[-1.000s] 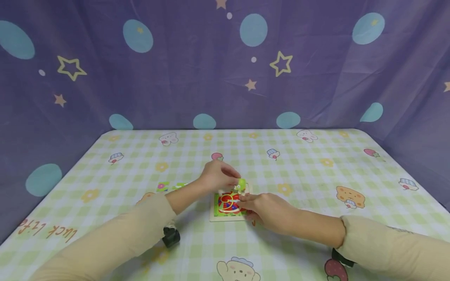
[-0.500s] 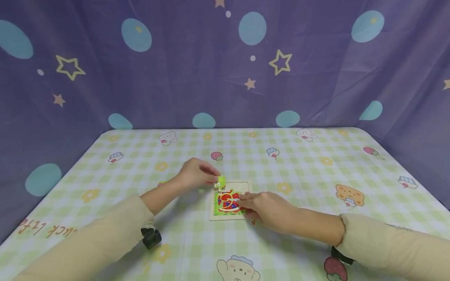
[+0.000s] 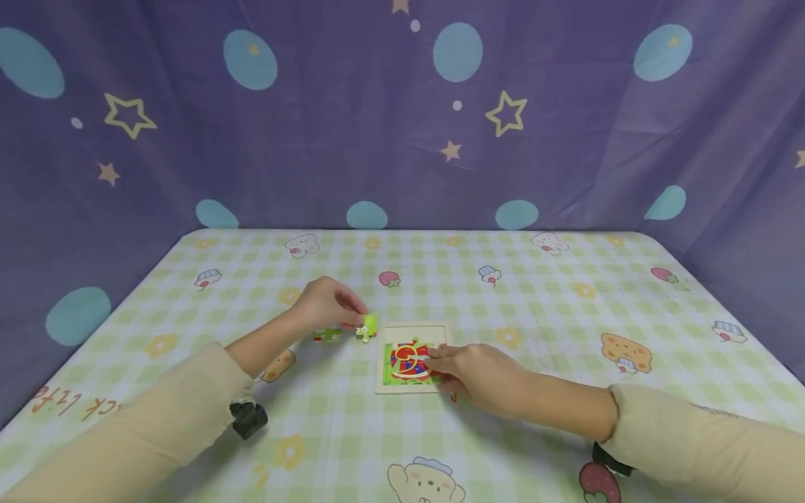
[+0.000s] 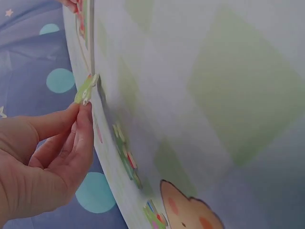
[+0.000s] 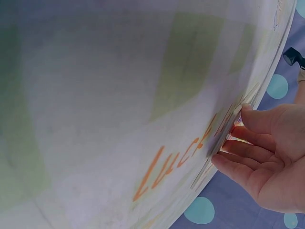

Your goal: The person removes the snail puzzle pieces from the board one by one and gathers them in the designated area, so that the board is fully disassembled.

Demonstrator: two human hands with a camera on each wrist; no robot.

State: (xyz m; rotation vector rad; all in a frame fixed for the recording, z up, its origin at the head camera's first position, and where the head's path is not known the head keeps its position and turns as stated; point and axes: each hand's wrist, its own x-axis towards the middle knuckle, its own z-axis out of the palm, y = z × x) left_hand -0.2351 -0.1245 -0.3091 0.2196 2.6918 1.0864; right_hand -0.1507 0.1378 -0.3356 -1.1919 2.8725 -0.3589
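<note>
My left hand (image 3: 328,305) pinches a light green jigsaw piece (image 3: 367,327) with a white eye between thumb and fingertips, just left of a square wooden puzzle tray (image 3: 379,374). In the left wrist view that piece (image 4: 86,90) stands tilted in the fingertips. Inside the tray, joined pieces show a red swirl picture (image 3: 409,360) across the lower part, while bare wood shows along the far strip. My right hand (image 3: 481,374) rests at the tray's right side, its extended fingers on the picture and covering part of it. The right wrist view shows this hand (image 5: 267,148) side-on at the tray edge.
Loose green jigsaw pieces (image 3: 327,334) lie on the checked tablecloth (image 3: 534,300) left of the tray, partly behind the left hand. More colourful pieces (image 4: 155,217) show low in the left wrist view. A purple curtain (image 3: 352,140) hangs behind the table.
The left hand has carried the green jigsaw piece leftward from above the tray's far strip to beside the tray. The right hand has stayed in place on the picture.
</note>
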